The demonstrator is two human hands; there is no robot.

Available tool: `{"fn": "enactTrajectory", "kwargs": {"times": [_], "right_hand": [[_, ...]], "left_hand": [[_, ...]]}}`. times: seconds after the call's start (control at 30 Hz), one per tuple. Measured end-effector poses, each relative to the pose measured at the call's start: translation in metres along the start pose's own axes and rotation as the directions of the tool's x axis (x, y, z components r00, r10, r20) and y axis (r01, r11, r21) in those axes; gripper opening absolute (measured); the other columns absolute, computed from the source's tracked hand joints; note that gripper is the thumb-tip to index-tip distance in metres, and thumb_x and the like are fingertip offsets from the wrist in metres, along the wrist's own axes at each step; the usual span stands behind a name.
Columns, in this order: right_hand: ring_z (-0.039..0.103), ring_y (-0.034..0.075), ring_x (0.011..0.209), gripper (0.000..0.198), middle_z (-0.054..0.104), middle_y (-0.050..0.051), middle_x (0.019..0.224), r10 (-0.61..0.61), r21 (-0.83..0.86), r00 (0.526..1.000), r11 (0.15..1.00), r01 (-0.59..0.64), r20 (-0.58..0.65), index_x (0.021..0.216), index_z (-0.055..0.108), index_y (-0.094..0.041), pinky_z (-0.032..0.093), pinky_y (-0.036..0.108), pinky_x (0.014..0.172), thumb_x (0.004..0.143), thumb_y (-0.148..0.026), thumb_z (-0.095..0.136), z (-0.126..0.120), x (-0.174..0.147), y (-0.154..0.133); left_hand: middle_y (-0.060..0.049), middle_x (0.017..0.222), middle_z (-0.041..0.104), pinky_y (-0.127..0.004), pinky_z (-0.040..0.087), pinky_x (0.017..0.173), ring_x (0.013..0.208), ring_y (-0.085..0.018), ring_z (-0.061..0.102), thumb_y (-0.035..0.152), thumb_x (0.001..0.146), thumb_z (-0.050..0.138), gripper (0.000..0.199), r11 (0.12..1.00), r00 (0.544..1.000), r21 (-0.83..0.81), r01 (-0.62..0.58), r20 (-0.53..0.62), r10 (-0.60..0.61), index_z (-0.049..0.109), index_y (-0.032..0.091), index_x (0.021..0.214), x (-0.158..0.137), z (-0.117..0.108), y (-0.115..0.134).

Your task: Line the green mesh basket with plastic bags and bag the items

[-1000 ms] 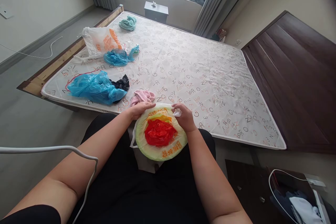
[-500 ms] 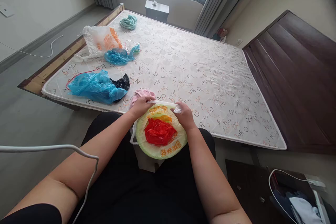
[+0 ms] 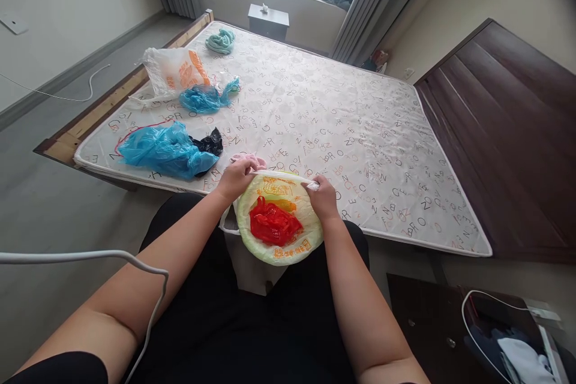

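Note:
Between my knees is a round bin (image 3: 246, 240) with a pale green rim, lined with a translucent white plastic bag (image 3: 281, 189) printed in orange. Inside lies a crumpled red plastic bag (image 3: 273, 222), with a bit of yellow behind it. At the far left of the rim, my left hand (image 3: 236, 180) is closed on the white bag's edge. My right hand (image 3: 323, 197) grips the same edge at the far right, a white bunch of it showing by the thumb. The edge is stretched taut between both hands. A white bag handle (image 3: 228, 229) hangs at the bin's left side.
A bare mattress (image 3: 315, 126) lies ahead, with a pink cloth (image 3: 252, 160), blue bags (image 3: 168, 150), a black bag (image 3: 210, 143), a white-orange bag (image 3: 177, 69) and a green cloth (image 3: 220, 41) on it. A white cable (image 3: 85, 257) crosses in front of my left arm.
My hands have moved slightly apart, pulling the white bag's edge wider along the far rim. The bin has shifted a little up and right, and more of its lower side shows.

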State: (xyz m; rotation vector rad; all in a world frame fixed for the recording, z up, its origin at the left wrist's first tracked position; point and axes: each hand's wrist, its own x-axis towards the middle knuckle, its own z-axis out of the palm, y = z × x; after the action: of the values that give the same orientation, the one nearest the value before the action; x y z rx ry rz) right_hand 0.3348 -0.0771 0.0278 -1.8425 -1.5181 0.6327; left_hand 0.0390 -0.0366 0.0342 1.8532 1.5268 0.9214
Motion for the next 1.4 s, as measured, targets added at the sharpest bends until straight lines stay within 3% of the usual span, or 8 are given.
{"fn": "enactTrajectory", "kwargs": {"times": [0.33, 0.5, 0.63, 0.8, 0.93, 1.03, 1.2, 1.4], "right_hand": [[0.043, 0.017, 0.066, 0.031, 0.054, -0.003, 0.069, 0.013, -0.024, 0.98, 1.0, -0.018, -0.201, 0.075, 0.045, -0.024, 0.031, 0.03, 0.066, 0.086, -0.051, 0.059, -0.011, 0.001, 0.012], [0.043, 0.017, 0.065, 0.029, 0.052, -0.003, 0.067, 0.05, -0.023, 0.966, 0.998, -0.058, -0.252, 0.074, 0.043, -0.025, 0.031, 0.03, 0.066, 0.087, -0.047, 0.057, -0.016, 0.001, 0.013], [0.045, 0.017, 0.067, 0.029, 0.054, -0.003, 0.07, 0.085, -0.001, 0.944, 0.996, -0.09, -0.318, 0.075, 0.044, -0.025, 0.032, 0.03, 0.066, 0.086, -0.047, 0.059, -0.024, 0.003, 0.015], [0.046, 0.017, 0.067, 0.03, 0.057, -0.002, 0.073, 0.188, 0.075, 0.908, 0.982, -0.172, -0.374, 0.076, 0.047, -0.025, 0.033, 0.03, 0.066, 0.084, -0.05, 0.062, -0.028, 0.006, 0.015], [0.047, 0.017, 0.067, 0.033, 0.058, -0.003, 0.073, 0.223, 0.111, 0.906, 0.974, -0.195, -0.361, 0.077, 0.048, -0.025, 0.035, 0.03, 0.066, 0.08, -0.051, 0.067, -0.026, 0.007, 0.018], [0.045, 0.017, 0.065, 0.033, 0.057, -0.003, 0.072, 0.245, 0.138, 0.895, 0.968, -0.207, -0.373, 0.075, 0.048, -0.025, 0.036, 0.031, 0.065, 0.081, -0.051, 0.067, -0.025, 0.009, 0.022], [0.048, 0.018, 0.066, 0.028, 0.059, -0.001, 0.074, 0.291, 0.252, 0.865, 0.947, -0.2, -0.408, 0.078, 0.047, -0.025, 0.042, 0.032, 0.065, 0.084, -0.046, 0.064, -0.021, 0.012, 0.03], [0.058, 0.015, 0.075, 0.034, 0.063, 0.0, 0.089, 0.335, 0.497, 0.861, 0.86, -0.113, -0.383, 0.095, 0.052, -0.022, 0.052, 0.028, 0.068, 0.081, -0.05, 0.068, -0.013, 0.017, 0.037]], "left_hand": [[-0.009, 0.105, 0.067, -0.036, 0.053, 0.094, 0.098, -0.023, 0.065, 0.016, 0.085, 0.062, 0.008, 0.996, 0.97, -0.043, 0.076, -0.23, -0.083, 0.069, 0.019, 0.085, 0.006, -0.003, -0.013], [-0.009, 0.097, 0.074, -0.029, 0.054, 0.065, 0.081, -0.024, 0.071, 0.043, 0.077, 0.079, 0.045, 0.851, 0.872, -0.202, 0.484, 0.193, -0.45, 0.068, 0.02, 0.114, 0.004, 0.001, -0.021], [-0.007, 0.079, 0.075, -0.027, 0.051, 0.056, 0.069, -0.023, 0.07, 0.042, 0.071, 0.082, 0.031, 0.801, 0.804, -0.239, 0.549, 0.413, -0.428, 0.075, 0.02, 0.092, 0.0, 0.006, -0.021], [0.0, 0.067, 0.065, -0.023, 0.046, 0.05, 0.053, -0.014, 0.059, 0.024, 0.074, 0.068, 0.019, 0.711, 0.895, -0.6, 0.366, 0.016, -0.447, 0.07, 0.018, 0.092, 0.007, -0.001, -0.012], [0.003, 0.067, 0.06, -0.019, 0.039, 0.043, 0.046, -0.009, 0.05, 0.022, 0.076, 0.064, 0.02, 0.65, 0.822, -0.73, 0.21, -0.229, -0.522, 0.066, 0.018, 0.095, 0.013, -0.012, -0.008], [0.003, 0.068, 0.061, -0.019, 0.043, 0.046, 0.049, -0.009, 0.053, 0.027, 0.074, 0.074, 0.027, 0.574, 0.818, -0.753, 0.321, -0.085, -0.569, 0.065, 0.017, 0.097, 0.011, -0.01, -0.011], [-0.006, 0.095, 0.074, -0.021, 0.053, 0.06, 0.076, -0.016, 0.07, 0.046, 0.065, 0.092, 0.053, 0.561, 0.776, -0.537, 0.631, 0.442, -0.45, 0.072, 0.018, 0.105, 0.0, 0.0, -0.017], [-0.007, 0.092, 0.073, -0.023, 0.055, 0.064, 0.077, -0.016, 0.069, 0.059, 0.076, 0.083, 0.046, 0.548, 0.75, -0.513, 0.661, 0.424, -0.509, 0.072, 0.019, 0.097, -0.001, 0.004, -0.013]]}}
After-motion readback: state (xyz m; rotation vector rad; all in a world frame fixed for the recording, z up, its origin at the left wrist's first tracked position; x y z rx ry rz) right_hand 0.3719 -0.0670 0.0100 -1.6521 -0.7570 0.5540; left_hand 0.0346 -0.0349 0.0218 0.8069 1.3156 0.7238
